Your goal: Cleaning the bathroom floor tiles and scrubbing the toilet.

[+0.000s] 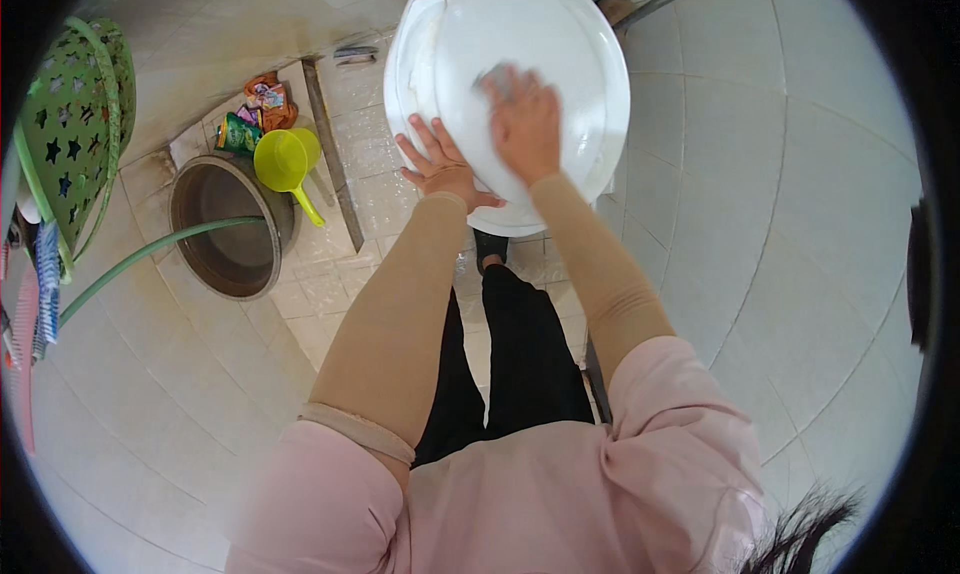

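In front of me is a white toilet with its lid down; the lid looks wet and shiny. My right hand, blurred, presses a grey scrubbing pad against the middle of the lid. Part of the pad is hidden under the fingers, and its material is hard to tell. My left hand rests flat with spread fingers on the near left edge of the lid and seat, holding nothing. Beige sleeves cover both forearms.
Left on the tiled floor stands a brown tub with a green hose running into it. Beside it are a yellow-green dipper and several packets. A green basket and brushes hang at far left. A tiled wall rises close on the right.
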### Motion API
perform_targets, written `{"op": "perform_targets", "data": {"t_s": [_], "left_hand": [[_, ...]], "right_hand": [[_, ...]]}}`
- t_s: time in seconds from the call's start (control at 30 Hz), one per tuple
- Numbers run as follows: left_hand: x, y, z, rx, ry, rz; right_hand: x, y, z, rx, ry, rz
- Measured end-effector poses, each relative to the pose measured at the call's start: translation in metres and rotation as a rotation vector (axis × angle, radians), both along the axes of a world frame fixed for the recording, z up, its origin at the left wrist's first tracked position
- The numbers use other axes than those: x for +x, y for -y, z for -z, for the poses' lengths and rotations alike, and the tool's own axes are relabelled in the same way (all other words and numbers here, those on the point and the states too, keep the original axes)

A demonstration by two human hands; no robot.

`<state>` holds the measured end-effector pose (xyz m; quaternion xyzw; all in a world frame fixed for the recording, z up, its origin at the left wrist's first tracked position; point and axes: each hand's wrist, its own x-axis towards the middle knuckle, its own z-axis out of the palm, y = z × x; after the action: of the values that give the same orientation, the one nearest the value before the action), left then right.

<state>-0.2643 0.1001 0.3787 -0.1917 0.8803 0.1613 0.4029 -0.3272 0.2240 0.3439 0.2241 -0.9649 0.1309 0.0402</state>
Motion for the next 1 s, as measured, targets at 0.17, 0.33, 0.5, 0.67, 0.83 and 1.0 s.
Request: {"op": "perform_targets", "data": {"t_s": [0.17,0.33,0.5,0.67,0.83,1.0], "left_hand": [[0.009,0.003,0.006,-0.033,-0.076,0.012],[0.003,-0.003,-0.009,-0.011,-0.059,-0.009],[0.002,-0.001,-0.009,-0.038,-0.018,0.02],[0.013,0.003,-0.004,-0.054,-0.094,0.02],[0.043,0.001,0.002,0.005,-0.387,-0.101],[0.054,-0.018,0.0,0.014,-0.3,-0.496]], "right_hand": [[0.072,-0.046,-0.014,-0.089,0.116,-0.258],[0.08,-0.095,0.0,-0.119,0.013,0.355],[0.07,-0.072,-0.007,-0.408,0.101,0.763],[0.051,-0.106,-0.032,-0.953,0.736,1.084],[0.007,-0.119,-0.138,-1.443,1.152,0.907],[-0.078,-0.077,-0.207,-1.762,0.996,0.44]]}}
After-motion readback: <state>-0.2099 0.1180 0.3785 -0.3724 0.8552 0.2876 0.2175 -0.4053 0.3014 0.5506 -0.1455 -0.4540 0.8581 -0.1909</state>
